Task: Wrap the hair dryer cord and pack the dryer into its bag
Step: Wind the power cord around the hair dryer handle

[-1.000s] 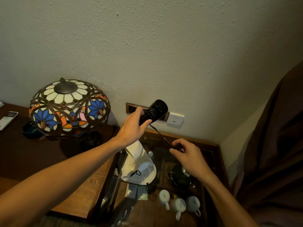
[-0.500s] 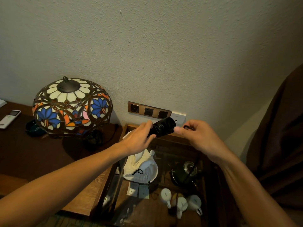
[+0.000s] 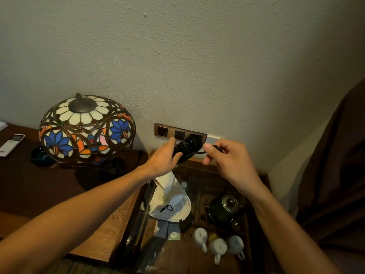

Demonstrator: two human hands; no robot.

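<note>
While the left hand [image 3: 164, 159] grips the dryer [image 3: 187, 148], the right hand [image 3: 227, 161] pinches the cord [image 3: 199, 153] (mid-wrap); next loop needs tension.

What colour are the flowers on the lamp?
Blue, with some orange ones, on the lamp shade, seen from the head camera.

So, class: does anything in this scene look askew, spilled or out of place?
Only the white bag, lying crumpled on the glass-topped table. The mugs below lie on their sides, apparently stored so. Nothing looks spilled.
</note>
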